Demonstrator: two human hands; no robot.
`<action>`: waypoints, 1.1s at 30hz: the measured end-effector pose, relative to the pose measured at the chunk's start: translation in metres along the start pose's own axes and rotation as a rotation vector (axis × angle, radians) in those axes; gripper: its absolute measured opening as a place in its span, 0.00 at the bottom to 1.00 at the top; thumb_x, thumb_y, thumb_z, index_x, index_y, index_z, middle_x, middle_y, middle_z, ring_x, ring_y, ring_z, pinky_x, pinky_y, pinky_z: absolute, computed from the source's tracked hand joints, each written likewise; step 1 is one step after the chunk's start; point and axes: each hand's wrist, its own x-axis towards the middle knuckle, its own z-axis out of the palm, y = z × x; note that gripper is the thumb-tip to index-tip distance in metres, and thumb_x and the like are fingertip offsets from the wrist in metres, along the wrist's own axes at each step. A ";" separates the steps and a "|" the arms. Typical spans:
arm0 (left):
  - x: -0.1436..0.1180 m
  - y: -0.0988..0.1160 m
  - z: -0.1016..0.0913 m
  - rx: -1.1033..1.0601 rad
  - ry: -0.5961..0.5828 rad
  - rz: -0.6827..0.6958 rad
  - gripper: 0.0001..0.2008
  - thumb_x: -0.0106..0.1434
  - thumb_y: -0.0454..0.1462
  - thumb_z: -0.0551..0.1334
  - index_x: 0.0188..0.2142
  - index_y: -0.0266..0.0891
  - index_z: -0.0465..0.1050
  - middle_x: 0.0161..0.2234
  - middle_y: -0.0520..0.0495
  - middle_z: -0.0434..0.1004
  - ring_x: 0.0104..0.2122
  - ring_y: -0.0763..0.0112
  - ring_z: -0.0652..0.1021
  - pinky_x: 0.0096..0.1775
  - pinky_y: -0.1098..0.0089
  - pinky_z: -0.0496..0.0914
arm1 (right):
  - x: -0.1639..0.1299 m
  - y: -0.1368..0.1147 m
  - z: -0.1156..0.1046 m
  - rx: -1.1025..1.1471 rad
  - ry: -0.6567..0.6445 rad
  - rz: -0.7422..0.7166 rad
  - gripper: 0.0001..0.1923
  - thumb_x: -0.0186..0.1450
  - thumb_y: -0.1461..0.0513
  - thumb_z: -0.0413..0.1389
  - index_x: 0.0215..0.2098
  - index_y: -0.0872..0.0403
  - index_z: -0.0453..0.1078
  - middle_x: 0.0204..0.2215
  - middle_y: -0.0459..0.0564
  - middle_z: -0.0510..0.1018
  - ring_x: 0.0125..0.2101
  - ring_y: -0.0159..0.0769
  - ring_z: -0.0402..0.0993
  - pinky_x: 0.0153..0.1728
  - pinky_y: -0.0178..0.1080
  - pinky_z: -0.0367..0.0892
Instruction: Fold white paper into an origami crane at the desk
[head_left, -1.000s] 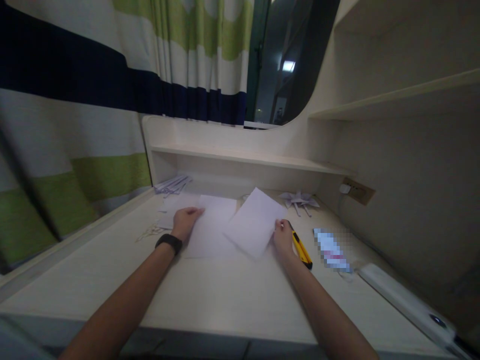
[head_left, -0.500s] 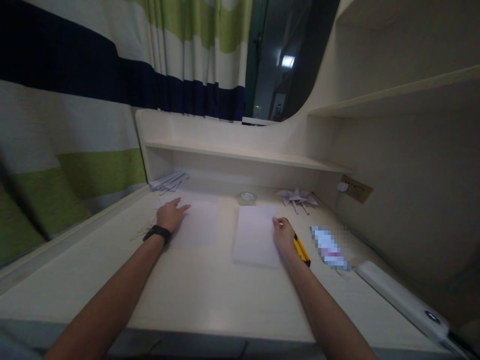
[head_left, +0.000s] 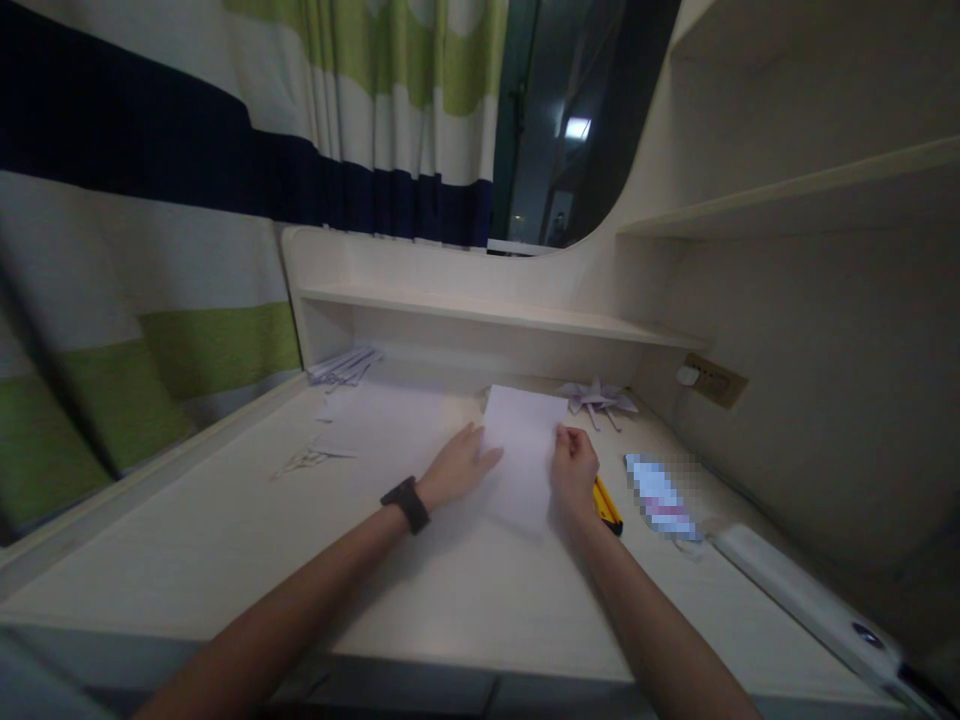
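Note:
A white sheet of paper is tilted up off the desk, its far edge raised. My right hand pinches it by the right edge between thumb and fingers. At the sheet's left edge is my left hand, wearing a black wristband; its fingers are stretched out and the thumb is apart. Whether the left fingertips press on the paper is hard to tell. Partly hidden behind my right wrist lies a yellow and black utility knife. More white paper lies flat to the left.
Folded paper strips lie in the back left corner, thin pale sticks or ties nearer. Folded paper pieces sit at the back right. A blurred-out phone and a long white bar lie along the right side.
My left hand has moved right, from the paper on the left to the sheet. The sheet has been lifted and shifted slightly right and away, now covering most of the clear tape roll behind it.

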 end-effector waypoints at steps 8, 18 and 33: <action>0.002 0.012 0.010 -0.397 0.127 -0.114 0.32 0.56 0.48 0.63 0.56 0.36 0.60 0.56 0.34 0.64 0.49 0.55 0.72 0.49 0.59 0.66 | -0.003 -0.018 -0.004 0.185 -0.049 0.159 0.27 0.61 0.43 0.46 0.40 0.58 0.67 0.17 0.44 0.67 0.16 0.32 0.59 0.18 0.33 0.53; 0.004 -0.031 0.004 -0.701 0.351 -0.377 0.20 0.51 0.41 0.67 0.41 0.32 0.71 0.34 0.40 0.78 0.32 0.64 0.78 0.34 0.67 0.71 | -0.001 -0.007 0.000 0.412 -0.273 0.315 0.26 0.57 0.42 0.50 0.37 0.55 0.67 0.15 0.40 0.65 0.14 0.29 0.61 0.15 0.31 0.55; 0.001 -0.022 -0.018 -0.927 0.369 -0.491 0.27 0.47 0.37 0.71 0.46 0.30 0.72 0.33 0.41 0.79 0.32 0.63 0.78 0.35 0.66 0.70 | -0.001 -0.005 -0.009 0.003 -0.347 -0.409 0.31 0.54 0.66 0.56 0.56 0.47 0.63 0.53 0.55 0.64 0.47 0.43 0.66 0.47 0.47 0.65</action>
